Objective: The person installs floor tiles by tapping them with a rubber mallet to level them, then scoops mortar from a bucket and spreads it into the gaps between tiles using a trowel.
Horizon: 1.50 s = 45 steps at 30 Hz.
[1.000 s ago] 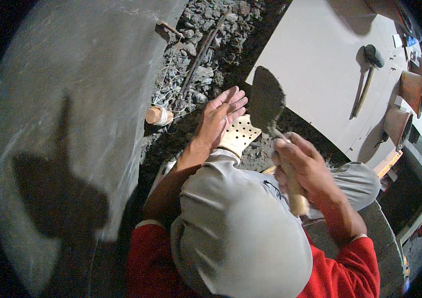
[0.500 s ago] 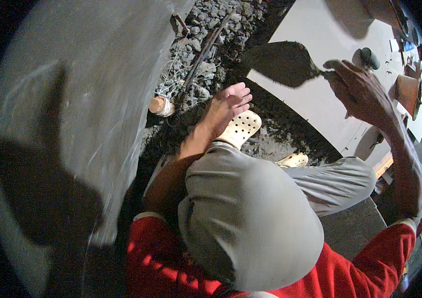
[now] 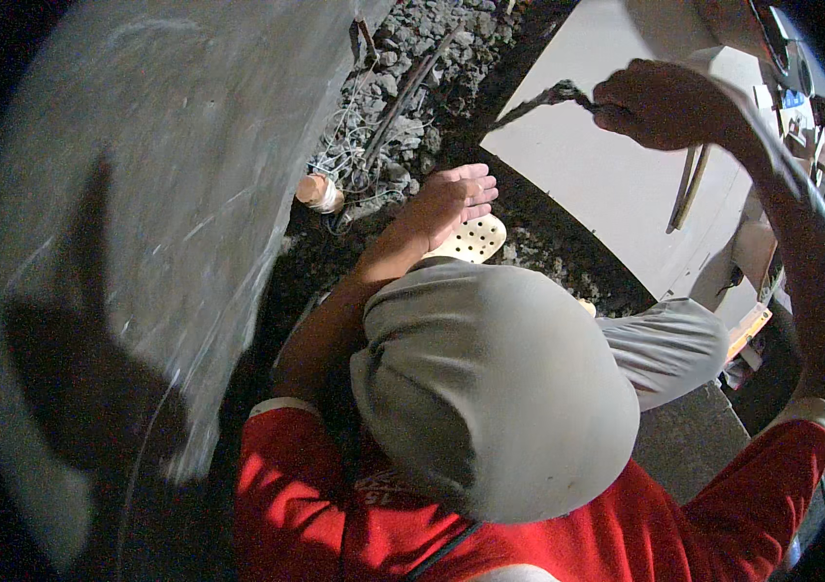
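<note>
My right hand (image 3: 664, 105) is closed on a trowel (image 3: 560, 92), raised above a pale flat sheet at the upper right. The trowel's blade appears nearly edge-on, pointing down to the left; its handle is hidden in my fist. My left hand (image 3: 453, 199) holds nothing, its fingers stretched out side by side. It hovers by a cream clog (image 3: 478, 241) with round holes, worn on my foot. My left forearm runs along my bent knee (image 3: 519, 388) in grey trousers.
A grey plastered wall (image 3: 189, 175) with a dark shadow fills the left. Rubble (image 3: 432, 78) with thin wires lies along its foot, beside a string-wrapped wooden piece (image 3: 320, 192). Right are the pale sheet (image 3: 587, 165), two thin sticks (image 3: 689, 189) and a yellow-orange level-like bar (image 3: 750, 330).
My right hand has risen and moved slightly left. The trowel has turned from showing its broad face to nearly edge-on. My left hand has barely moved, and the view has shifted slightly.
</note>
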Tool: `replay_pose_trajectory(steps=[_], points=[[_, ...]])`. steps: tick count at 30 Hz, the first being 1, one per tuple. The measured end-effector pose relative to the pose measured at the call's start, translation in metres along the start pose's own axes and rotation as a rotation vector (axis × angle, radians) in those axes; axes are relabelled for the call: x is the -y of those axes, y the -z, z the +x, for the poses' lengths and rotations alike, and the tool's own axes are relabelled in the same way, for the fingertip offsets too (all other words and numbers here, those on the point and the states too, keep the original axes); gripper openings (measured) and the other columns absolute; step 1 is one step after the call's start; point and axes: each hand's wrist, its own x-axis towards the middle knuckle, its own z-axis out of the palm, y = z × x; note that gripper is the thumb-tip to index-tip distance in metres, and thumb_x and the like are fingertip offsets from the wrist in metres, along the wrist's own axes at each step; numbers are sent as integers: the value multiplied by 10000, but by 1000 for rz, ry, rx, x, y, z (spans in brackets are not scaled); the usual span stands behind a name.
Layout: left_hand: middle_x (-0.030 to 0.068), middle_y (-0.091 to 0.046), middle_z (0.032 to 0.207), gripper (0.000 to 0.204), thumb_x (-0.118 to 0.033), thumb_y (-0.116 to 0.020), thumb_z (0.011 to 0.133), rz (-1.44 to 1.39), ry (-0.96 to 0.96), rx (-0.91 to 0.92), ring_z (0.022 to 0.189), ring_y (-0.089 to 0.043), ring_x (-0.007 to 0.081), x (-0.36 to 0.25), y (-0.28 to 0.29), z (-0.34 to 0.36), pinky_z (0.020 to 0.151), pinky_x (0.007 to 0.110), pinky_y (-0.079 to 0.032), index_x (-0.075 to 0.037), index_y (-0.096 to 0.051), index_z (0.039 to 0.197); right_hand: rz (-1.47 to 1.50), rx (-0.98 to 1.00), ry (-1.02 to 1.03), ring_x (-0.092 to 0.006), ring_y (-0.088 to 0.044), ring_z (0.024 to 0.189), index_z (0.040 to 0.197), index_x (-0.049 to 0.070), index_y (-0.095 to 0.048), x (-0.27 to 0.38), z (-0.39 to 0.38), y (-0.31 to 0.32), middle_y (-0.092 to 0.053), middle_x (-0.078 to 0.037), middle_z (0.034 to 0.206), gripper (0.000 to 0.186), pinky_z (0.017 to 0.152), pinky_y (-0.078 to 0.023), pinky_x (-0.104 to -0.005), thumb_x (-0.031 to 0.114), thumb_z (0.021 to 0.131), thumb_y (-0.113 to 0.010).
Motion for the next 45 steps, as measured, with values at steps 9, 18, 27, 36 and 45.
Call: replay_pose_trajectory(steps=[9,18,27,36,45], points=[[292,-321,1611,747,-151,-574,1038,-26,-31,1,1424,-456,399,-12,-15,-8,1179,492,-410,54,-136,1608,-214,-145,-138,-342,-722,917,1036,59,-705,18,22,24,-700,-172,950,283,829,-594,-487,291,1050,-543],[265,-205,1671,927,-52,-584,952,-124,-22,17,1378,-509,350,-15,-21,-1,1105,478,-483,9,44,1631,-338,-88,-107,-301,-733,921,1051,40,-711,46,22,11,-701,-154,969,290,844,-613,-437,300,1025,-585],[266,-201,1667,948,-65,-599,972,-79,-33,46,1357,-526,378,-13,-19,-2,1109,497,-479,6,84,1626,-442,-310,-18,-289,-736,925,994,81,-745,62,6,63,-728,-114,942,167,849,-605,-415,205,940,-646],[249,-166,1683,977,-59,-608,966,-125,-36,76,1368,-517,386,-11,-17,-1,1096,496,-492,-30,106,1632,-421,-324,163,-304,-745,907,937,63,-753,63,22,38,-741,-146,883,182,846,-606,-430,222,917,-666],[235,-157,1691,958,-77,-588,980,-42,-5,89,1391,-490,376,-15,-20,-2,1087,494,-497,-30,115,1630,-156,353,-246,-274,-718,1006,1086,18,-725,54,19,100,-726,-181,1127,282,823,-598,-430,129,963,-496]])
